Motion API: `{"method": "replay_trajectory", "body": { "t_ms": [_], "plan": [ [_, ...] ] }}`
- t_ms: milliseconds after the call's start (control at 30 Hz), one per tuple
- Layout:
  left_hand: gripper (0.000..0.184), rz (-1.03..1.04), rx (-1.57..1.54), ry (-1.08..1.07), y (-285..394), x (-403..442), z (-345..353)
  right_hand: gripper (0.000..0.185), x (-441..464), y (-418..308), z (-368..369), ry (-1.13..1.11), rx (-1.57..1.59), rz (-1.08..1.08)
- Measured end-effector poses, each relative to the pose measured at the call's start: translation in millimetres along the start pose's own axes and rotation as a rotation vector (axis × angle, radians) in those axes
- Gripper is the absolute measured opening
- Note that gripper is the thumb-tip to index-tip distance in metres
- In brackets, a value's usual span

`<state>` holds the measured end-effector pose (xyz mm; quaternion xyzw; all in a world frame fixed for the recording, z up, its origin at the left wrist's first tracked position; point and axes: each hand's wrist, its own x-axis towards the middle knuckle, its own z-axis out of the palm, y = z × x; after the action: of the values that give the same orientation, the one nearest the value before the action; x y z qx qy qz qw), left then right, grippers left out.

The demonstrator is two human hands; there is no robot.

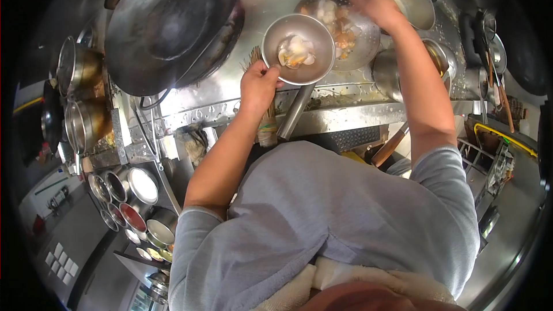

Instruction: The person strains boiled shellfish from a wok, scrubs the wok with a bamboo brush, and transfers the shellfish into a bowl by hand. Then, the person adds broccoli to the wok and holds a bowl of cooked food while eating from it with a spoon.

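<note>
My left hand pinches the near left rim of a small metal bowl, thumb on the edge. Pale, glossy food pieces with some yellow bits lie in the bowl. Behind and to the right is a round perforated strainer with more pale and orange-brown pieces. Over its far right side reaches my right hand, fingers stretched out and slightly apart, somewhat blurred; no held item shows. A tubular metal handle runs out from beneath the bowl towards me.
A large dark wok sits to the left, beside a bamboo brush. Metal pots stand to the right. Several containers crowd the lower left. A wooden handle juts out near the counter's front edge.
</note>
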<state>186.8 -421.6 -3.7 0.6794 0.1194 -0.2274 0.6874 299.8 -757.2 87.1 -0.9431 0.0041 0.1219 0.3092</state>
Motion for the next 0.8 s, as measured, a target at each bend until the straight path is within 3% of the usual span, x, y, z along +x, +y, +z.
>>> {"method": "replay_trajectory", "body": {
  "t_ms": [33,67,300,400,533,633,767,800],
  "plan": [
    [0.018,-0.002,0.000,0.004,0.6,-1.2,-0.6,0.036,18.2,19.1,4.2,0.125,-0.219,0.003],
    [0.018,-0.004,0.001,0.009,0.4,-5.3,-2.8,0.043,44.5,50.5,13.3,0.069,-0.432,-0.030],
    [0.018,-0.031,-0.007,0.060,-1.1,-25.4,-11.1,0.037,38.8,39.8,56.1,-0.069,-0.564,-0.037],
    [0.018,-0.042,0.023,0.056,7.9,-27.9,-9.6,0.032,40.8,52.9,40.4,-0.015,-0.489,0.079],
    [0.027,0.035,-0.019,0.088,4.3,-17.3,-0.1,0.023,4.1,0.1,0.1,0.031,-0.320,0.027],
    [0.027,0.037,0.000,0.071,6.5,-7.4,4.9,0.026,-19.6,-51.9,-5.9,-0.373,0.188,0.085],
    [0.020,-0.009,0.017,0.068,15.0,-18.5,3.1,0.030,33.4,-0.2,45.3,0.062,-0.391,-0.021],
    [0.017,-0.025,0.034,0.069,16.7,-22.3,1.0,0.028,36.7,4.9,57.5,0.035,-0.381,0.061]
  ]
}}
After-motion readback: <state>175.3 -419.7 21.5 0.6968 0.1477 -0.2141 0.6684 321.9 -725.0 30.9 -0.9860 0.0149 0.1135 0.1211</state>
